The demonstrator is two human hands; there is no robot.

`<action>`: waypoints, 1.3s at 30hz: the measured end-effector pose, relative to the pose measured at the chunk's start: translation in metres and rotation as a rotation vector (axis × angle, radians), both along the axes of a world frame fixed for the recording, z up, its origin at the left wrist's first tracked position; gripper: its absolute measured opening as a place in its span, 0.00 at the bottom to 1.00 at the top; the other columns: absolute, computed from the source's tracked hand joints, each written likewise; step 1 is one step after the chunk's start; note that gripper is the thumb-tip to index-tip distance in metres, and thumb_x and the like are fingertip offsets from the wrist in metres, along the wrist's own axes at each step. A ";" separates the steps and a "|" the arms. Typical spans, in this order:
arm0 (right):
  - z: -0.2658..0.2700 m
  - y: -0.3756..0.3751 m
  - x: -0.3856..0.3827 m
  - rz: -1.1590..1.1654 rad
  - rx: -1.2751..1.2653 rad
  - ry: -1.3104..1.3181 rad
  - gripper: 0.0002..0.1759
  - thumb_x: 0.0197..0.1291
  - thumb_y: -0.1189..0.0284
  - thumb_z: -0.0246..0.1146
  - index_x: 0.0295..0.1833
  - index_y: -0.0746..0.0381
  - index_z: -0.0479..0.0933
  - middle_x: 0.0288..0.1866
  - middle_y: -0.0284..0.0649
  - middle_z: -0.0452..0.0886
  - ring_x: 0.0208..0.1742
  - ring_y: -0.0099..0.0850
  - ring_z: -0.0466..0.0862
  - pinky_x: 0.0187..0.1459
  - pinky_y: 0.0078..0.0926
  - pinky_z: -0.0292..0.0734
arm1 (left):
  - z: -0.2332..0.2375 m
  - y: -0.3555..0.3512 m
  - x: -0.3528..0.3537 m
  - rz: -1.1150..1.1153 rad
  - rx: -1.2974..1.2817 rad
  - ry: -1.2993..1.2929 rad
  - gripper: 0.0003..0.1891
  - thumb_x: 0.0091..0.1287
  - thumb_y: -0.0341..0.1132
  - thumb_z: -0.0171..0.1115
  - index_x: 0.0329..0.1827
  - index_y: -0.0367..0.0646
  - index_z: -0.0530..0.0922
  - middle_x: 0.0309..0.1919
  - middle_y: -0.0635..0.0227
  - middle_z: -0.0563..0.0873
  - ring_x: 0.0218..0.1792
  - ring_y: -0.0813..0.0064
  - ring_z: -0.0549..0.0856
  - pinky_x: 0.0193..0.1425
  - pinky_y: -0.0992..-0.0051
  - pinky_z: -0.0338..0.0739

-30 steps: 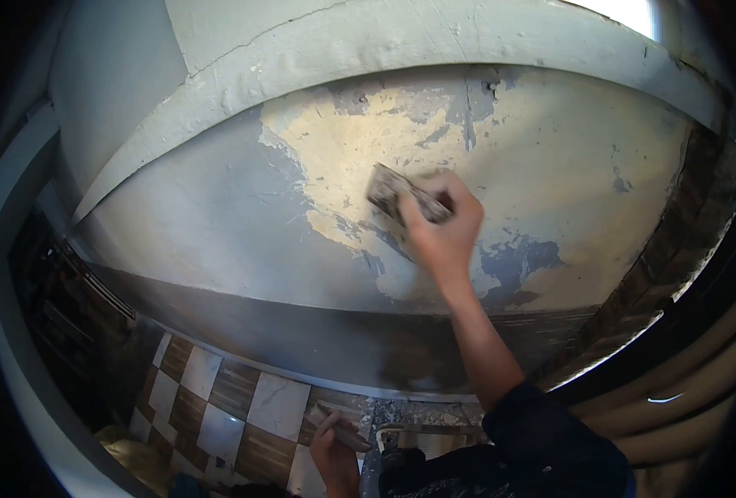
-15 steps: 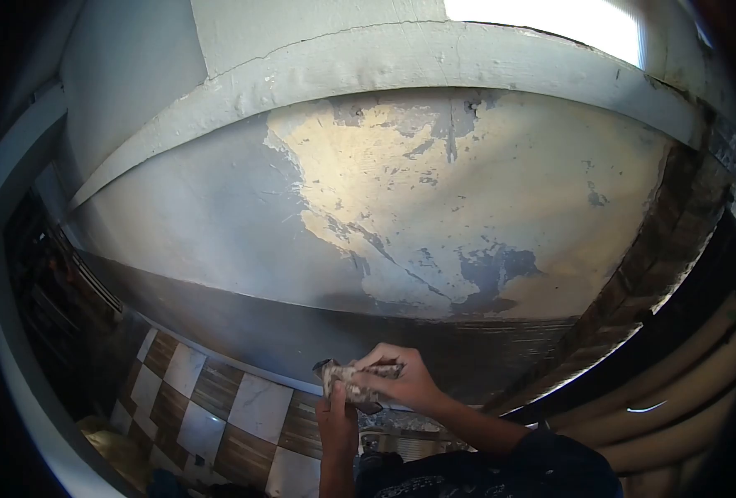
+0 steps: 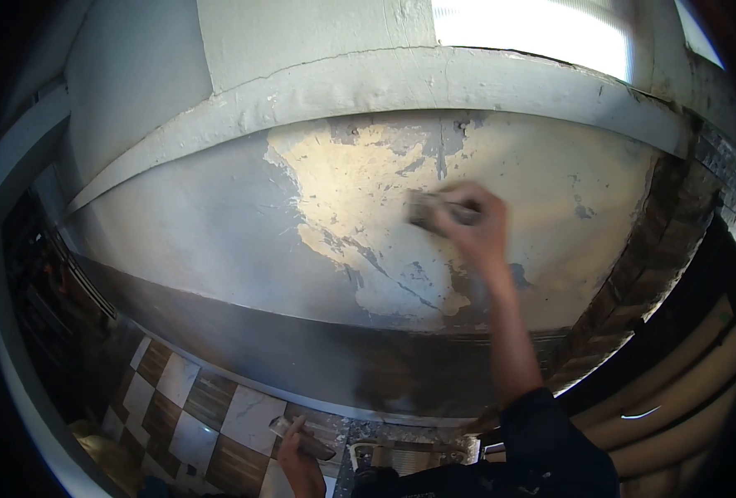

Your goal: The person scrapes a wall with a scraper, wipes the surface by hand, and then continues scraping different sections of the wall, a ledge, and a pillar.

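My right hand (image 3: 476, 220) is raised in front of the patchy painted wall (image 3: 360, 183), its fingers closed round a small dark, flat piece (image 3: 424, 211). Motion blurs this piece, and I cannot tell whether it touches the wall. Low down, my left hand (image 3: 299, 456) grips a flat tool (image 3: 308, 440) with a pale end and a darker body. Yellowish, bare-looking areas with grey remnants of paint cover the middle and right of the wall.
A pale ledge (image 3: 343, 79) curves above the wall section. Checkered tiles (image 3: 192, 438) cover the floor at lower left. Rough brick edging (image 3: 625, 290) and rounded tan shapes (image 3: 675, 390) stand at the right. Below centre is a ridged metallic object (image 3: 409, 458).
My hands have moved apart. The right one has risen to the wall with the dark piece, while the left has dropped lower and leftward with the flat tool. The view has shifted slightly.
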State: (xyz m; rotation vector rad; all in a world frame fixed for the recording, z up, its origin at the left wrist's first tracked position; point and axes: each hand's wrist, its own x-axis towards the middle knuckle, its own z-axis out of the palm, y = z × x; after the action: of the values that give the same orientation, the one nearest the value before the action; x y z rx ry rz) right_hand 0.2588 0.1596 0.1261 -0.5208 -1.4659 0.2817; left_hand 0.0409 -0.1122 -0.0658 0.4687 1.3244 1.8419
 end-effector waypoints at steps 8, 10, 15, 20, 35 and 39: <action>0.017 -0.017 -0.075 -0.295 -0.048 -0.238 0.03 0.46 0.73 0.62 0.27 0.59 0.76 0.24 0.38 0.81 0.26 0.25 0.82 0.29 0.23 0.76 | 0.025 0.009 0.037 -0.099 0.190 -0.032 0.20 0.58 0.35 0.55 0.49 0.27 0.76 0.35 0.60 0.78 0.40 0.71 0.78 0.47 0.73 0.72; 0.012 -0.007 -0.046 -0.127 0.065 -0.056 0.03 0.47 0.72 0.63 0.28 0.60 0.76 0.24 0.35 0.81 0.26 0.25 0.82 0.28 0.23 0.76 | 0.020 0.001 0.026 -0.056 0.165 -0.024 0.22 0.58 0.38 0.56 0.49 0.28 0.76 0.38 0.60 0.77 0.42 0.70 0.77 0.49 0.72 0.71; 0.011 -0.020 0.025 -0.159 -0.178 -0.079 0.04 0.47 0.73 0.64 0.28 0.62 0.77 0.23 0.35 0.81 0.28 0.25 0.82 0.30 0.21 0.76 | 0.007 -0.028 -0.013 0.098 -0.047 -0.042 0.25 0.65 0.44 0.51 0.55 0.30 0.72 0.14 0.72 0.73 0.16 0.77 0.73 0.21 0.75 0.73; 0.021 -0.024 -0.021 -0.281 -0.013 -0.199 0.04 0.45 0.75 0.64 0.28 0.63 0.76 0.23 0.39 0.81 0.24 0.28 0.82 0.29 0.22 0.74 | 0.013 -0.033 -0.018 0.069 -0.043 0.105 0.25 0.64 0.45 0.52 0.55 0.32 0.73 0.13 0.73 0.71 0.15 0.78 0.70 0.22 0.74 0.73; 0.012 -0.022 0.024 -0.198 -0.148 -0.096 0.06 0.44 0.74 0.65 0.28 0.64 0.77 0.21 0.39 0.79 0.23 0.25 0.80 0.29 0.24 0.72 | 0.000 -0.004 0.005 -0.214 0.233 -0.016 0.25 0.60 0.45 0.58 0.50 0.30 0.76 0.32 0.57 0.79 0.30 0.66 0.79 0.41 0.68 0.76; 0.018 -0.016 -0.018 -0.296 -0.045 -0.198 0.07 0.44 0.71 0.64 0.30 0.62 0.78 0.21 0.37 0.80 0.26 0.26 0.82 0.30 0.24 0.75 | 0.039 0.002 0.026 -0.266 0.382 0.029 0.21 0.56 0.38 0.58 0.46 0.27 0.78 0.37 0.59 0.78 0.41 0.69 0.78 0.48 0.72 0.71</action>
State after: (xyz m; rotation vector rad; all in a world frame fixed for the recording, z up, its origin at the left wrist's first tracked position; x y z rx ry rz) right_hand 0.2409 0.1433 0.1436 -0.8103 -1.5512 0.0291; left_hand 0.0672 -0.1104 -0.0265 0.8327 0.8749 1.8659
